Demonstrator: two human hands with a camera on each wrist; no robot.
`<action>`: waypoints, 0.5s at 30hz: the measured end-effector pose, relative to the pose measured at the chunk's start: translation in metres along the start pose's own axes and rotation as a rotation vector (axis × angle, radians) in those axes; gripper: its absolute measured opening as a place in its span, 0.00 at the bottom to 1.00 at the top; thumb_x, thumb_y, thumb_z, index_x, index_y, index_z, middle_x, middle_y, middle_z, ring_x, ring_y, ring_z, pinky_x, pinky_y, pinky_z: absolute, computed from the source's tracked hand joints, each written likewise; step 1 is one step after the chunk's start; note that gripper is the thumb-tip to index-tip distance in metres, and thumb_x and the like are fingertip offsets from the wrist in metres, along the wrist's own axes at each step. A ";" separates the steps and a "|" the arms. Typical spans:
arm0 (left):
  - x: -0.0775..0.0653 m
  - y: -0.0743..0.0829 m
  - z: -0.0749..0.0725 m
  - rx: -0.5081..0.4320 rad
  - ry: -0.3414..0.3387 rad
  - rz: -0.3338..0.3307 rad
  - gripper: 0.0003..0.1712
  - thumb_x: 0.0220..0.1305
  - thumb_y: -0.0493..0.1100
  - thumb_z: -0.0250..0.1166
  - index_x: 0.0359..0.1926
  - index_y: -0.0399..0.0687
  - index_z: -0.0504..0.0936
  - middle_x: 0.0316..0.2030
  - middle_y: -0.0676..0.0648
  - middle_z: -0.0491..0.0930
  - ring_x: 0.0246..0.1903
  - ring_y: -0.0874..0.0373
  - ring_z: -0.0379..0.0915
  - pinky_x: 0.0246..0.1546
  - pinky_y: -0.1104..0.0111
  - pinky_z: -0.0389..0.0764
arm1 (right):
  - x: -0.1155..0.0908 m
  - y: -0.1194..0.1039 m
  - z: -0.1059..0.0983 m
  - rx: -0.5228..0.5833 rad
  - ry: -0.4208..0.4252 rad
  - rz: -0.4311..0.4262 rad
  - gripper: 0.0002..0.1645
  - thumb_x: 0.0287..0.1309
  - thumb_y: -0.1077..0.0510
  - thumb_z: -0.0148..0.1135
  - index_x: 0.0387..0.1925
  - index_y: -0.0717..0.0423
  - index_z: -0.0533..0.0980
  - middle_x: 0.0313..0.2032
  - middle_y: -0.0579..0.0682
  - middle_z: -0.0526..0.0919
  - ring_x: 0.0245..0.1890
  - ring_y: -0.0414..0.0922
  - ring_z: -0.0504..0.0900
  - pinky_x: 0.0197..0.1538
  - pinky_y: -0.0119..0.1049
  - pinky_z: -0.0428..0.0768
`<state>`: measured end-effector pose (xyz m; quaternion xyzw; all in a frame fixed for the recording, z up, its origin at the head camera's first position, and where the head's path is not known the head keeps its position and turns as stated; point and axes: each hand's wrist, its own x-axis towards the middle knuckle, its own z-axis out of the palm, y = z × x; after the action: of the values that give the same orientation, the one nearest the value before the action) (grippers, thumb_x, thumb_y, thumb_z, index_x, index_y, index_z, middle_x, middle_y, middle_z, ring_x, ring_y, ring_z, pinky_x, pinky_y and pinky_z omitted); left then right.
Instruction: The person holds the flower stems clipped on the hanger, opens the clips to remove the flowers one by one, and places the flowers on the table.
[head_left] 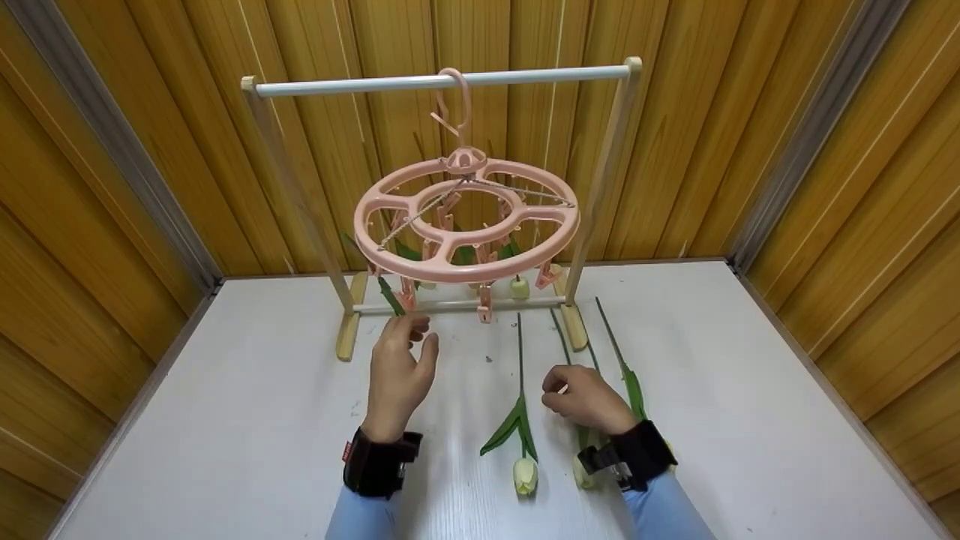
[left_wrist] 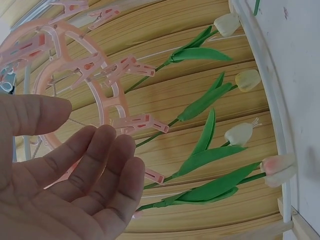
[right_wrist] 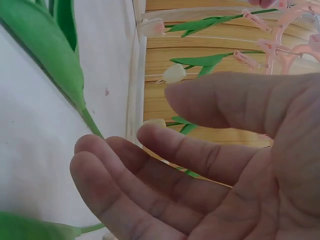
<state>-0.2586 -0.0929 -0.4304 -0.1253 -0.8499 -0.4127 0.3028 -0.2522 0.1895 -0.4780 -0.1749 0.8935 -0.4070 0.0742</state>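
Observation:
A round pink clip hanger hangs by its hook from a white rod. Several tulips, such as a pale yellow one and a pinkish one, hang heads down from its clips. Beneath the hanger's front left part is my left hand, fingers loosely bent and holding nothing. My right hand hovers above the table at the right, thumb apart from the loosely curled fingers, nothing between them. One white tulip lies between the hands. Another tulip is partly hidden under the right wrist.
The stand has wooden side posts and feet on the white table. A further tulip's leaf shows right of my right hand. Wood-patterned walls enclose the table at the back and sides.

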 end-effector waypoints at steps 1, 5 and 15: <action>0.000 0.000 0.000 0.001 0.006 0.000 0.10 0.63 0.28 0.68 0.46 0.33 0.83 0.38 0.39 0.82 0.38 0.47 0.81 0.41 0.53 0.83 | 0.000 -0.001 -0.001 -0.002 -0.003 -0.004 0.08 0.64 0.61 0.62 0.40 0.63 0.81 0.39 0.58 0.87 0.32 0.45 0.84 0.35 0.40 0.80; 0.002 -0.001 -0.003 0.000 0.038 -0.010 0.09 0.63 0.28 0.67 0.45 0.33 0.83 0.38 0.38 0.82 0.38 0.46 0.80 0.41 0.52 0.83 | -0.003 -0.005 -0.005 -0.003 -0.009 -0.014 0.09 0.66 0.61 0.63 0.42 0.62 0.82 0.43 0.58 0.86 0.37 0.48 0.85 0.37 0.42 0.81; 0.006 -0.006 -0.011 -0.083 0.167 -0.104 0.13 0.65 0.29 0.64 0.50 0.30 0.79 0.44 0.36 0.80 0.44 0.43 0.78 0.43 0.51 0.81 | -0.018 -0.022 -0.026 -0.001 0.153 -0.156 0.07 0.69 0.62 0.62 0.46 0.58 0.83 0.47 0.56 0.86 0.43 0.52 0.86 0.47 0.44 0.83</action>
<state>-0.2610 -0.1052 -0.4253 -0.0588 -0.8093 -0.4715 0.3452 -0.2368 0.2015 -0.4449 -0.2127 0.8804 -0.4231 -0.0262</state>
